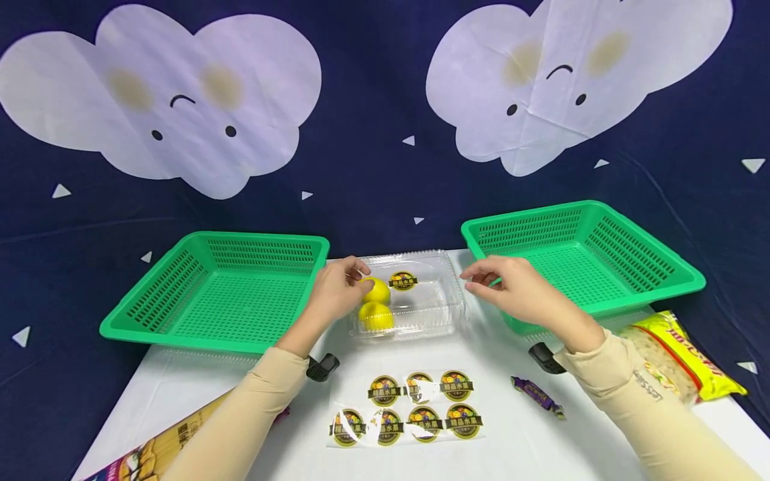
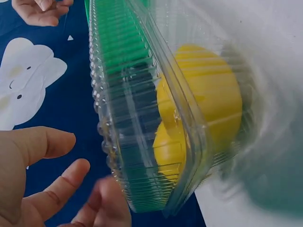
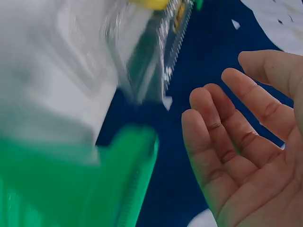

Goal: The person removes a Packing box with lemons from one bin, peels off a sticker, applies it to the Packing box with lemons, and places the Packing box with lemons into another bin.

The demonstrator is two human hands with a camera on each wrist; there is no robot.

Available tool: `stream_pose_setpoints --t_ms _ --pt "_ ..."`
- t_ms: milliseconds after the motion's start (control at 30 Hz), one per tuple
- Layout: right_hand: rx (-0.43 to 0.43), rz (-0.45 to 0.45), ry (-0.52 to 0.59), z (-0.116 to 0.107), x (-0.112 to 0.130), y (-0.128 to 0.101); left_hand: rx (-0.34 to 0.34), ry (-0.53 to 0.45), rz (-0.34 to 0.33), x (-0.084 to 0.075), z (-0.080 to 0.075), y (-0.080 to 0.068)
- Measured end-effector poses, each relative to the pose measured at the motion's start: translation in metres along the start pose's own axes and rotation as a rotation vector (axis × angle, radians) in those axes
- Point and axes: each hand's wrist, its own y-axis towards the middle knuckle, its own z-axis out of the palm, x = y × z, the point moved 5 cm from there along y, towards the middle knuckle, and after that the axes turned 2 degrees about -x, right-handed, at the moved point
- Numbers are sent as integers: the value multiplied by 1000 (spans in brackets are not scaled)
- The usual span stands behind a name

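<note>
A clear plastic clamshell box (image 1: 421,300) sits closed on the white table between two green baskets. Inside lie two yellow lemons (image 1: 376,304) and its lid carries a round label sticker (image 1: 403,280). My left hand (image 1: 337,288) hovers at the box's left end with fingers relaxed, holding nothing; the left wrist view shows the box (image 2: 156,123) close by its fingers (image 2: 57,184). My right hand (image 1: 511,287) is just right of the box, palm open, fingers (image 3: 227,142) spread. A sheet of round stickers (image 1: 409,407) lies in front.
A green basket (image 1: 222,294) stands at the left, another green basket (image 1: 577,254) at the right. A wrapped candy (image 1: 537,395) and a yellow snack bag (image 1: 680,354) lie on the right side. A noodle packet (image 1: 156,447) sits at the front left. Dark cloth backdrop behind.
</note>
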Motion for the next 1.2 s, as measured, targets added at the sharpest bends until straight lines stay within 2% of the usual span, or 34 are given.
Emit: stream_pose_setpoints --t_ms 267,433,600,767,967,1200 --pt "-66 171 -66 -44 -36 -44 73 78 -49 7 0 -13" --pt "-106 273 -131 -71 -67 -76 116 79 -78 13 5 -16" --pt "-174 342 -173 -94 -93 -108 129 39 -107 17 9 -17" --pt "-198 424 -201 -103 -116 -137 131 18 -150 20 11 -18" --pt "-229 511 -211 -108 -139 -161 129 23 -154 24 13 -20" --pt "-174 662 -174 -106 -159 -179 139 23 -138 27 18 -23"
